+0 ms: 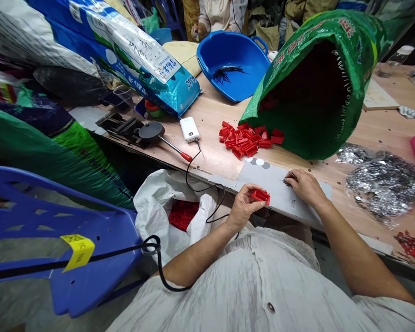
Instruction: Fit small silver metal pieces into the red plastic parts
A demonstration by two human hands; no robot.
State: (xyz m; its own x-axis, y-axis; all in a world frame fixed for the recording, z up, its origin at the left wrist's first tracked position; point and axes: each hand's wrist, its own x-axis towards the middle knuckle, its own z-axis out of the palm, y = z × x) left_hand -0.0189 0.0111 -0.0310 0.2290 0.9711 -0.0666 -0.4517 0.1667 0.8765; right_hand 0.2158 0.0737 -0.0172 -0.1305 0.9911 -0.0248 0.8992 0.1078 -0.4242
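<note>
My left hand is closed around a small red plastic part at the near edge of the wooden table. My right hand rests on a grey sheet, its fingertips pinched on a tiny metal piece. A heap of the same red plastic parts lies just beyond, spilling from a big green sack lying on its side.
A white bag holding red parts hangs below the table's edge. Shiny metal pieces in clear bags sit at the right. Behind are a blue basin, a white power bank with cable, a blue-white sack, another person. A blue chair stands left.
</note>
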